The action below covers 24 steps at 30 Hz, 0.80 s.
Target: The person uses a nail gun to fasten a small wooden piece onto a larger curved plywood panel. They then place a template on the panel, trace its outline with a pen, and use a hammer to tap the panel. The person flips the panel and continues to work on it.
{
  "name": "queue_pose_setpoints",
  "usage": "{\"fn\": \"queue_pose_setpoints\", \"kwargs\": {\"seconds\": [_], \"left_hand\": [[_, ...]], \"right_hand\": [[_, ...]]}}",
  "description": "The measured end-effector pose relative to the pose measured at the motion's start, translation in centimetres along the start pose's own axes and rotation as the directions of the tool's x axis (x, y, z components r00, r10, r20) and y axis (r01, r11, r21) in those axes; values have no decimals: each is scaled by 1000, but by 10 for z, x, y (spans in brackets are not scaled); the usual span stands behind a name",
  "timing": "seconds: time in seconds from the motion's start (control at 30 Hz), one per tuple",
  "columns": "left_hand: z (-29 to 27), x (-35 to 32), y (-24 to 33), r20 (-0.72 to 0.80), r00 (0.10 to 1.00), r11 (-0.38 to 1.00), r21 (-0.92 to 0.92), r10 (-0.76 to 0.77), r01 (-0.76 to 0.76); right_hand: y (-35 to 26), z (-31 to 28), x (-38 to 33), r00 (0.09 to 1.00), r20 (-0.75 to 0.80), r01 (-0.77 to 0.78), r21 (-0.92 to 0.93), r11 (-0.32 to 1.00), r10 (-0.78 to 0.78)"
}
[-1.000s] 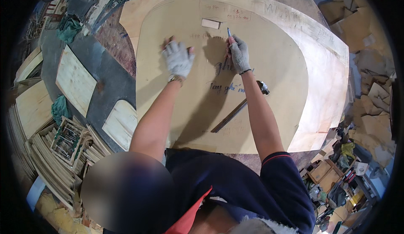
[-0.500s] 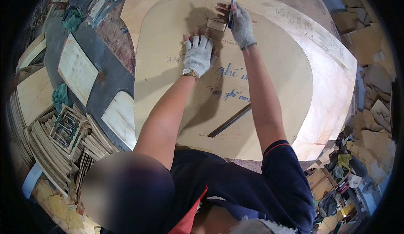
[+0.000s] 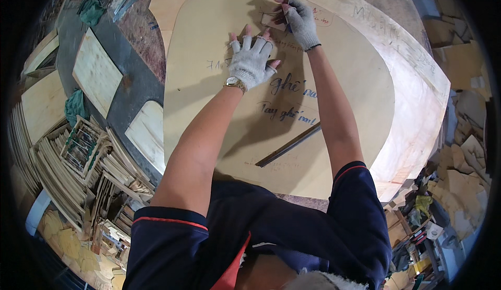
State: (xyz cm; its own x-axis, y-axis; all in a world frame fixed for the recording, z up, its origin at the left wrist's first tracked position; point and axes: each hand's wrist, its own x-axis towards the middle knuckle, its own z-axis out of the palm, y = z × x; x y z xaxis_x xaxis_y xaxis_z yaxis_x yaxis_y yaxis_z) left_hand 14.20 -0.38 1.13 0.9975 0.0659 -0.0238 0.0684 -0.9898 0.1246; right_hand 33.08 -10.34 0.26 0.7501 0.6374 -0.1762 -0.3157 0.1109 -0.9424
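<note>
In the head view, a person in fingerless grey gloves works over a tan template sheet (image 3: 365, 91) with a rounded right edge. The right hand (image 3: 300, 18), above the sheet's far part, grasps a blue pen (image 3: 288, 28). Its long axis runs roughly from the sheet's far edge toward the person, the near end by a pale rectangle (image 3: 269, 20) on the sheet; fingers cover its middle, and which end is the nib cannot be told. The left hand (image 3: 250, 60), grasping nothing, spreads its fingers on the sheet's far half, a wristwatch (image 3: 234, 83) behind it.

A dark straight bar (image 3: 288, 145) lies diagonally across the sheet's near half, its far end hidden behind the right forearm (image 3: 336, 110), which also blocks some blue handwriting (image 3: 287, 113). Paler plywood (image 3: 417, 117) shows beneath the sheet, beyond its right edge. Left of the sheet are two light plywood pieces (image 3: 97, 73), a green cloth (image 3: 74, 107), a crate of tools (image 3: 83, 146) and stacked curved strips (image 3: 60, 180); right of it, heaped offcuts (image 3: 464, 170).
</note>
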Motion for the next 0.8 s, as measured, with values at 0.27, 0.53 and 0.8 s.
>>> {"fn": "queue_pose_setpoints", "kwargs": {"seconds": [0.27,0.53,0.8], "left_hand": [[5,0,-1,-25,1000,1000,11,-1,1],[4,0,-1,-38,999,1000,2,2,-2],[5,0,-1,-42,999,1000,4,-2,2]], "right_hand": [[0,-4,-4,975,94,221,-482,848,-201],[14,4,-2,992,14,126,-363,923,-129],[16,8,-2,974,2,191,-536,822,-226]]}}
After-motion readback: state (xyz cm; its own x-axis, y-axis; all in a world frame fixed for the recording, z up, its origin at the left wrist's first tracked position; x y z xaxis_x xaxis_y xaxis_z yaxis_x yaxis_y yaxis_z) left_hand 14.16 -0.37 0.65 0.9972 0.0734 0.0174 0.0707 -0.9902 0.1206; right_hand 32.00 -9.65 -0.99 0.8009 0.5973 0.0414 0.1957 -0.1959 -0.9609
